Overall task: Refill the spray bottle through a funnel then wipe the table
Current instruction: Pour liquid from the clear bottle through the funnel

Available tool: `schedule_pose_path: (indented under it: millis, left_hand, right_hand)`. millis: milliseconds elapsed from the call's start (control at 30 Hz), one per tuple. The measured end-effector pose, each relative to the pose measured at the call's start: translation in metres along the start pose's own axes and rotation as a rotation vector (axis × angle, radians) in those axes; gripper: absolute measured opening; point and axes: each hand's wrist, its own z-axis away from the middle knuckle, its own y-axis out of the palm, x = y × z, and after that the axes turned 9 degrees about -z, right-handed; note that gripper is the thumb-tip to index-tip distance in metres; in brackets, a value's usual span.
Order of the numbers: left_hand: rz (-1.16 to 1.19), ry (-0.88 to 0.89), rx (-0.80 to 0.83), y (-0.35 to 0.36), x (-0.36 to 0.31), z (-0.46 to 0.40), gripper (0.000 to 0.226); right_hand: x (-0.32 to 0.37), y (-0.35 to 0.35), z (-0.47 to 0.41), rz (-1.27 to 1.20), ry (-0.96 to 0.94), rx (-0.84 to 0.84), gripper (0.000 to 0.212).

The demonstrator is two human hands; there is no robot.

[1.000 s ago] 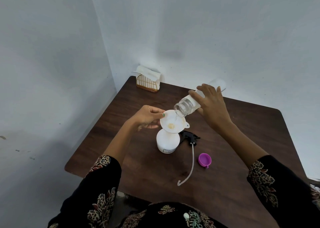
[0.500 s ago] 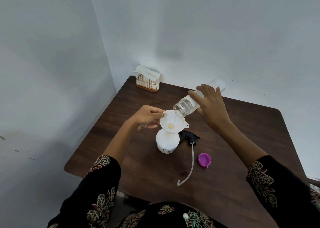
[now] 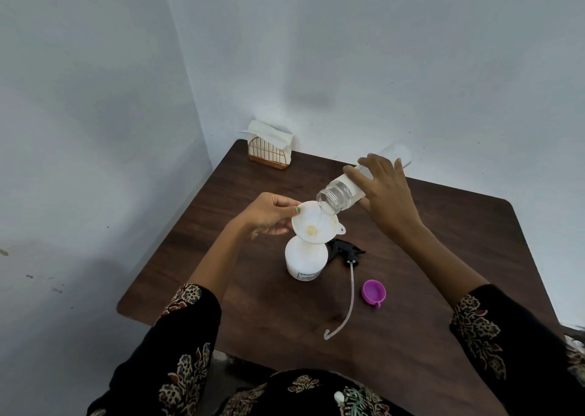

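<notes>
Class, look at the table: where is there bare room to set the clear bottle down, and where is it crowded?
Free: the table right of the right hand, and the strip between napkin holder and clear bottle. Crowded: the middle, where spray bottle with funnel, trigger head with its tube, and purple cap sit close together.

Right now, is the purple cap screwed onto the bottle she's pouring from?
No, the purple cap lies on the table, apart from the clear bottle, whose mouth is open.
</notes>
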Motion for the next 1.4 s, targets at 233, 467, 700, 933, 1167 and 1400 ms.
schedule_pose_path:
  millis: [233, 467, 700, 933, 1167, 1400]
  left_hand:
    - [-0.011, 0.005, 0.005, -0.0009, -0.0011, 0.0015, 0.015]
    - [-0.014, 0.009, 0.013, -0.0011, -0.0011, 0.0019, 0.017]
    - [-0.017, 0.017, 0.014, -0.0004, -0.0012, 0.0015, 0.019]
    - [-0.009, 0.020, 0.016, -0.0007, -0.0012, 0.0018, 0.018]
    - [-0.005, 0.020, 0.019, -0.0001, -0.0014, 0.0019, 0.018]
    - [-0.013, 0.020, 0.020, 0.0001, -0.0020, 0.0009, 0.019]
  right_hand:
    - [0.0003, -0.0002, 0.0002, 0.003, 0.004, 0.003, 0.050]
    - [0.0016, -0.0003, 0.0005, 0.013, -0.004, -0.001, 0.051]
    - [0.0014, 0.0004, 0.0006, 0.002, -0.007, -0.010, 0.052]
    - [0.0025, 0.0004, 0.0006, -0.003, -0.009, -0.015, 0.050]
    - [0.0031, -0.0004, -0.0004, 0.001, -0.007, -0.016, 0.049]
    - [0.0023, 0.0000, -0.0008, 0.005, -0.016, -0.028, 0.049]
